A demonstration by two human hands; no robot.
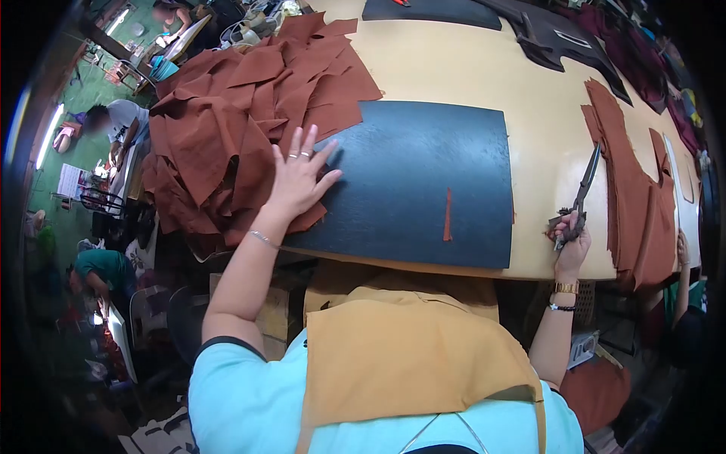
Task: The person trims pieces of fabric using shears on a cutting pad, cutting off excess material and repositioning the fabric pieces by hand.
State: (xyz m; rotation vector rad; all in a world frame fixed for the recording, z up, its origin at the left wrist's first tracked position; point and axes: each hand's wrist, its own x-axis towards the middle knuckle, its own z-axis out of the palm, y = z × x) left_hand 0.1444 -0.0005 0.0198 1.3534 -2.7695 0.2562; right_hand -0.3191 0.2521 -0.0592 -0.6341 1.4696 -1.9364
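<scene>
My left hand (297,175), fingers spread, is at the left edge of a dark flat board (416,166), beside a heap of rust-brown fabric pieces (242,106). Whether its palm presses on the board or the cloth I cannot tell. My right hand (573,244) is closed around the handles of a pair of scissors (587,178), to the right of the board. The blades point up and away from me, and cloth seems wrapped on the handles. A thin rust-brown scrap (448,216) lies on the board's right part.
The pale table (446,64) carries a second dark board (431,10) at the far side and black cut pieces (571,41) at far right. Layered rust-brown fabric (624,181) lies right of the scissors. Another person's hand (683,248) is at the right edge; people sit at left.
</scene>
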